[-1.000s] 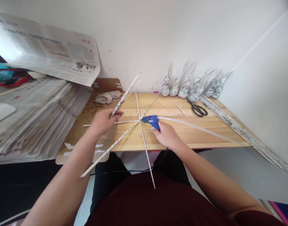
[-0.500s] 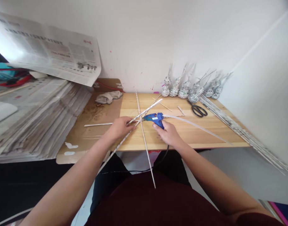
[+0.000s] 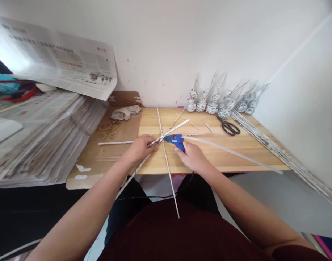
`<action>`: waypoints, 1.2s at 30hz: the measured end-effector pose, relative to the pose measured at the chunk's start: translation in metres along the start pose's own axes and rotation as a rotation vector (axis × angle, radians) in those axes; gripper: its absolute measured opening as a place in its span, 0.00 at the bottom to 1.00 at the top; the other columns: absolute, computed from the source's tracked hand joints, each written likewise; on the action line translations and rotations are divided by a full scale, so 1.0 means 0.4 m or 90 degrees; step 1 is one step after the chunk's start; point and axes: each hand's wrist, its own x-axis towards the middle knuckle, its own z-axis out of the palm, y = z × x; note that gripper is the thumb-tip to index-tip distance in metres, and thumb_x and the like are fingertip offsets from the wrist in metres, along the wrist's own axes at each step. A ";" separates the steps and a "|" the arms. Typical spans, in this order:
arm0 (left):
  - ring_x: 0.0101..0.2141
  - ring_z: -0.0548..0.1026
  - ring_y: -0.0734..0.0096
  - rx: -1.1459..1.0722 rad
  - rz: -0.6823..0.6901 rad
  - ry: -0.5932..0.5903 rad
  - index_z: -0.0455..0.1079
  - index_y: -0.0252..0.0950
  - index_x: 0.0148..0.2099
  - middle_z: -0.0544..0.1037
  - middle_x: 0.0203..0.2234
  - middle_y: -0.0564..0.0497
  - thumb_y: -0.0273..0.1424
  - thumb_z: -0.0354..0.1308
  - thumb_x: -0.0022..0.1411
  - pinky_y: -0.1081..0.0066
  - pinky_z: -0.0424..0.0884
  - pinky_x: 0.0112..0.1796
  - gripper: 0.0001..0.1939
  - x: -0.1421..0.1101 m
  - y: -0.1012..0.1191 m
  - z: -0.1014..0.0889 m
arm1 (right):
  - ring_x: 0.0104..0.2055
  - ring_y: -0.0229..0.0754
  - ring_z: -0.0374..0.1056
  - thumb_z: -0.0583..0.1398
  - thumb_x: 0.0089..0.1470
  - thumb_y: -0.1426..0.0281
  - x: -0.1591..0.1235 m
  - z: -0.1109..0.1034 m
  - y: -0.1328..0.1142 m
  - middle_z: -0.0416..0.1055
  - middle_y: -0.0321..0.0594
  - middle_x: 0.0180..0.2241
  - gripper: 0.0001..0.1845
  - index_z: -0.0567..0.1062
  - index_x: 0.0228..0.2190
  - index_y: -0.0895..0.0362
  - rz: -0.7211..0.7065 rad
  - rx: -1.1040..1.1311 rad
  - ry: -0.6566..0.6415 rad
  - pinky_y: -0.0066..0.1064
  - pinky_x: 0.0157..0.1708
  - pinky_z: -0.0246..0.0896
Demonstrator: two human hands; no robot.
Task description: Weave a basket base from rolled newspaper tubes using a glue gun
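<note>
Several rolled newspaper sticks (image 3: 169,177) cross in a star shape on the wooden tabletop. My left hand (image 3: 143,148) is closed on another paper stick (image 3: 179,125), which lies slanted over the crossing point, its far end pointing up and right. In my right hand (image 3: 192,155) is a blue hot glue gun (image 3: 174,140), gripped by its handle. Its nozzle is at the centre of the star, beside the held stick; whether they touch I cannot tell. A long clear glue stick (image 3: 233,149) trails out of the gun's back to the right.
Woven paper gourds (image 3: 214,103) line the wall, with black-handled scissors (image 3: 230,128) in front and a bundle of paper sticks (image 3: 280,156) at right. Stacked newspapers (image 3: 81,134) stand at left, near a crumpled glove (image 3: 126,112) on cardboard (image 3: 106,159). The gun's cord hangs below the table edge.
My left hand has moved right and brought its raised paper stick down across the star's centre. The glue gun shifted slightly right, then back to the centre.
</note>
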 end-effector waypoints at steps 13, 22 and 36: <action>0.44 0.75 0.61 -0.017 -0.005 -0.043 0.80 0.42 0.44 0.77 0.42 0.49 0.35 0.62 0.56 0.64 0.68 0.50 0.13 0.004 -0.006 0.000 | 0.35 0.47 0.70 0.55 0.62 0.60 0.001 -0.002 0.005 0.76 0.47 0.34 0.13 0.72 0.34 0.57 0.000 0.029 -0.004 0.33 0.35 0.56; 0.43 0.75 0.60 -0.046 0.005 -0.043 0.79 0.40 0.46 0.78 0.40 0.48 0.36 0.64 0.54 0.63 0.68 0.48 0.16 0.011 -0.019 -0.001 | 0.30 0.43 0.67 0.54 0.62 0.59 0.004 -0.007 0.008 0.73 0.41 0.28 0.14 0.70 0.31 0.56 0.018 0.094 0.012 0.31 0.32 0.54; 0.43 0.75 0.59 -0.086 -0.009 -0.040 0.80 0.41 0.44 0.78 0.38 0.49 0.35 0.67 0.50 0.62 0.68 0.50 0.17 0.023 -0.040 0.008 | 0.32 0.44 0.69 0.54 0.62 0.58 0.003 -0.006 0.009 0.75 0.41 0.30 0.15 0.71 0.31 0.55 0.024 0.113 0.001 0.31 0.32 0.56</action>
